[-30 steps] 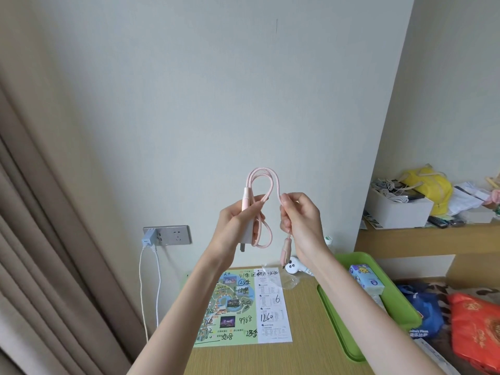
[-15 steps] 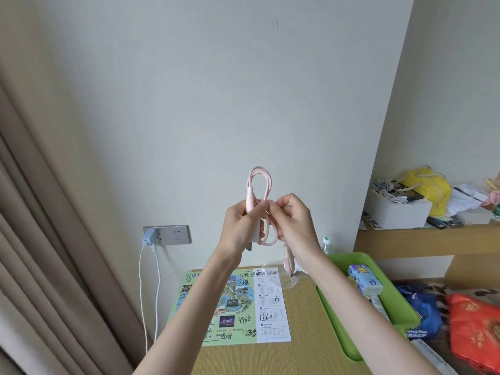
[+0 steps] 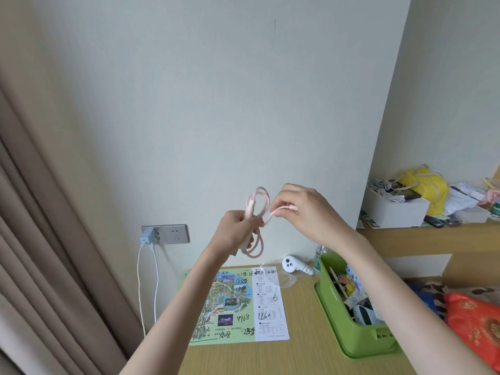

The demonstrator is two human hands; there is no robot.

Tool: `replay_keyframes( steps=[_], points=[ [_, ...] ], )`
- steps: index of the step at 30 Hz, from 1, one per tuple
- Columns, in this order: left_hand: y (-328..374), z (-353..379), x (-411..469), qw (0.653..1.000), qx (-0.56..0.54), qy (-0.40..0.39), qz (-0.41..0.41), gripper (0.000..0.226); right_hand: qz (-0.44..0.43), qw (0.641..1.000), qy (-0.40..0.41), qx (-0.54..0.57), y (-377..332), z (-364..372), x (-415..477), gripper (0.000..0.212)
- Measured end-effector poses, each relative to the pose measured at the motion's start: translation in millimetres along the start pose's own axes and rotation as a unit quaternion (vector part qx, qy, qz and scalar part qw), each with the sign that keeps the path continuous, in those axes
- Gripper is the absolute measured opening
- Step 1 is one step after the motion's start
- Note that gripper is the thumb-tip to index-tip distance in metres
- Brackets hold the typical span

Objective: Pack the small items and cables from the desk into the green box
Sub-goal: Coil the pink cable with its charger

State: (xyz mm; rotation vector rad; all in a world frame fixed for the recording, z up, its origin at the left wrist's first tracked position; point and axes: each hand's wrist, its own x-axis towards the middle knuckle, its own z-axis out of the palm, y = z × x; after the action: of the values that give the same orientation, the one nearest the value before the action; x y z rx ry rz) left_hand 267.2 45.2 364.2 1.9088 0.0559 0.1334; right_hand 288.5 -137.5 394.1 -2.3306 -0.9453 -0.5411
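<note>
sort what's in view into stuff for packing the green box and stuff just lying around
For the job: pink cable, looped, held by the left hand and right hand; green box, already part filled; white gadget on the desk.

Just lying about: map leaflet; charger plugged into the wall; white box and yellow bag on the shelf; red bag.

We find bare desk point(image 3: 300, 323) between the map leaflet point(image 3: 238, 307) and the green box point(image 3: 359, 341); a white gadget point(image 3: 293, 265) and wrapper point(image 3: 282, 278) sit behind.
</note>
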Motion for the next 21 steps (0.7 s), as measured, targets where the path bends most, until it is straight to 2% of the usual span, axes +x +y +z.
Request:
replay_keyframes(
  steps=[4, 6, 9, 11, 13, 15, 18, 21],
  points=[
    [7, -3, -7, 0.975, 0.134, -0.178, 0.021, 0.025, -0.028, 0.995, -0.094, 0.014, -2, -3, 6, 0.009],
    [8, -6, -9, 0.963, 0.136, -0.231, 0.026, 0.028, -0.014, 0.989, -0.132, 0.070, 1, -1, 7, 0.009],
    [4, -9, -11, 0.962, 0.079, -0.261, 0.028, 0.016, 0.042, 0.966, -0.157, 0.202, 5, 1, 7, 0.003],
    [2, -10, -10, 0.963, 0.014, -0.269, 0.021, 0.026, 0.040, 0.962, -0.130, 0.235, 5, 4, 5, 0.005],
    [1, -11, -8, 0.959, -0.050, -0.278, 0.000, 0.023, 0.014, 0.969, -0.084, 0.233, 4, 11, 2, 0.008],
    [1, -12, -7, 0.948, -0.116, -0.294, -0.025, 0.019, -0.010, 0.977, -0.041, 0.208, 4, 17, -1, 0.008],
    [-1, -16, -6, 0.925, -0.212, -0.311, -0.056, 0.031, -0.030, 0.982, -0.002, 0.185, 7, 24, -4, 0.008],
    [-2, -18, -8, 0.920, -0.206, -0.331, -0.030, 0.039, -0.029, 0.980, -0.004, 0.196, 7, 25, -4, 0.007]
  ],
)
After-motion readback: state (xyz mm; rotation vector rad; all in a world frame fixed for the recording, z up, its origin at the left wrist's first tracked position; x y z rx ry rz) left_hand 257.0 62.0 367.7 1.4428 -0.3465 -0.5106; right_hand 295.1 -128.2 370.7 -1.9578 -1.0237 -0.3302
